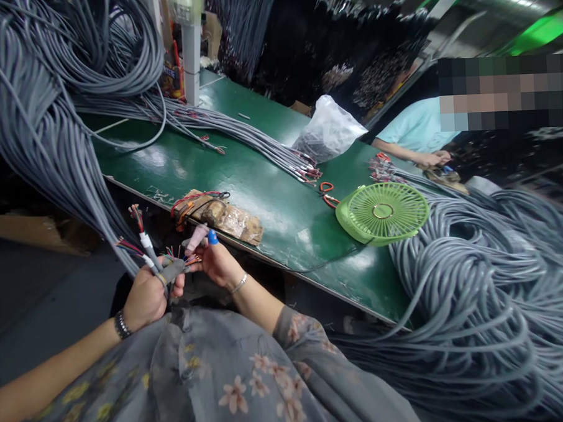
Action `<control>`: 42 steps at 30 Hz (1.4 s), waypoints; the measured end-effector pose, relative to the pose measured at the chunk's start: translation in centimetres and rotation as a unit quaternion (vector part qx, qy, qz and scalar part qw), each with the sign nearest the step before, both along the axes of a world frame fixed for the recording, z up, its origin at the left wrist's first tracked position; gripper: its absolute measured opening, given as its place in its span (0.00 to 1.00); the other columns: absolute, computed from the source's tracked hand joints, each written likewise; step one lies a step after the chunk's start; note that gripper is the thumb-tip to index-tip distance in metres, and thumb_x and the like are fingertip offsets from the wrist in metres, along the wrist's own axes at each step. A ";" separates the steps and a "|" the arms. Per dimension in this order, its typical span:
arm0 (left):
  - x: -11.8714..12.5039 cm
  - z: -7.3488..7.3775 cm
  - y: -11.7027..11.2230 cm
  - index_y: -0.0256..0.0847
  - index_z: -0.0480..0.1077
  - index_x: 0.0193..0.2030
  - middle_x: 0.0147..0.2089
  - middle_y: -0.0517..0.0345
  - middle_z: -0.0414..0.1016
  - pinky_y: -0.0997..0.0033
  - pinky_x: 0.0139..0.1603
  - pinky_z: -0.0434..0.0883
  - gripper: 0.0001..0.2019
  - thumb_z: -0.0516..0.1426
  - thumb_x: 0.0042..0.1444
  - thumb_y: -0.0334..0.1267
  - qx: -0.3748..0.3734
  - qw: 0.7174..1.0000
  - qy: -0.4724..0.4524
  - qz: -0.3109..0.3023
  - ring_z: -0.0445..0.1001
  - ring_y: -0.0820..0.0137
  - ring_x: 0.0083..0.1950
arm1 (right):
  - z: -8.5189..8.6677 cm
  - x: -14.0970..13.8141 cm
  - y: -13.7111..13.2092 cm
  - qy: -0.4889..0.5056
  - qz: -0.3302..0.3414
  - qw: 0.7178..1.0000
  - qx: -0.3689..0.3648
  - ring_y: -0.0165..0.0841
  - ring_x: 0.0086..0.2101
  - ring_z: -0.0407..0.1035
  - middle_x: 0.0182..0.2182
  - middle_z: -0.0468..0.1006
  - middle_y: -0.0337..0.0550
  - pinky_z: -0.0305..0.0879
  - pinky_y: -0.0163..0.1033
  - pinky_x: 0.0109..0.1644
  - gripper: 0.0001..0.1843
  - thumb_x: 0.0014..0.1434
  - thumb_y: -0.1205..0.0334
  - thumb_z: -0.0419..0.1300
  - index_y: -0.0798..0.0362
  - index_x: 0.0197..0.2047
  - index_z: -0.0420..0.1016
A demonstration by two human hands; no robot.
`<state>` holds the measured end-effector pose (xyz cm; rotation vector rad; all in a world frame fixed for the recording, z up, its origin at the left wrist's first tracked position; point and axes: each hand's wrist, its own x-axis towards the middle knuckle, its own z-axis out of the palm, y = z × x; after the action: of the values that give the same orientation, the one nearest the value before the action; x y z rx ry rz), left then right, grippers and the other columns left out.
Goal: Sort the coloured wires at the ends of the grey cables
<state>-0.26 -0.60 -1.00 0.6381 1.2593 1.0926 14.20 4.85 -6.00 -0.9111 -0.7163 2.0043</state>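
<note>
My left hand [145, 298] is closed around a few grey cables [165, 270] whose stripped ends show thin coloured wires. These cables run up into a thick grey bundle [49, 134] hanging at the left. My right hand [216, 260], with taped fingertips, one of them blue, pinches the bare wire ends [193, 259] of one cable just right of the left hand. Both hands hover in front of the near edge of the green table [262, 193], above my lap.
A taped wooden block with wires [219, 215] lies at the table's near edge. A green fan [383, 211] lies flat on the right, a clear plastic bag [327, 131] farther back. Grey cable coils [490, 289] heap at the right. A person in a light shirt [418, 130] works across the table.
</note>
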 end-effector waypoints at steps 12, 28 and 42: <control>-0.8 -1.2 -0.4 0.41 0.72 0.16 0.15 0.58 0.73 0.74 0.18 0.64 0.19 0.73 0.32 0.51 -0.004 0.980 0.085 -0.181 0.67 0.72 0.16 | 1.5 1.1 -1.3 -0.117 0.090 0.982 0.115 0.26 0.25 0.68 0.24 0.76 0.33 0.68 0.35 0.34 0.25 0.40 0.46 0.82 0.54 0.28 0.77; -0.7 -1.1 -0.5 0.41 0.71 0.17 0.16 0.59 0.73 0.74 0.19 0.64 0.19 0.73 0.31 0.51 0.001 0.989 0.076 -0.124 0.68 0.73 0.17 | 1.3 0.8 -2.0 -0.150 0.030 0.983 0.100 0.24 0.21 0.61 0.20 0.72 0.30 0.60 0.32 0.25 0.29 0.37 0.43 0.81 0.52 0.26 0.72; -0.8 -0.4 -0.4 0.41 0.73 0.21 0.16 0.62 0.73 0.75 0.18 0.63 0.18 0.74 0.30 0.47 0.004 1.000 0.002 -0.025 0.67 0.74 0.16 | 0.8 1.9 -1.0 -0.061 -0.054 0.997 0.008 0.23 0.20 0.57 0.19 0.69 0.32 0.62 0.31 0.24 0.31 0.47 0.33 0.75 0.52 0.26 0.70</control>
<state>-1.08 -1.00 -1.44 0.6739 1.2365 1.0567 16.06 3.85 -5.21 -1.0481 -0.7320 1.8580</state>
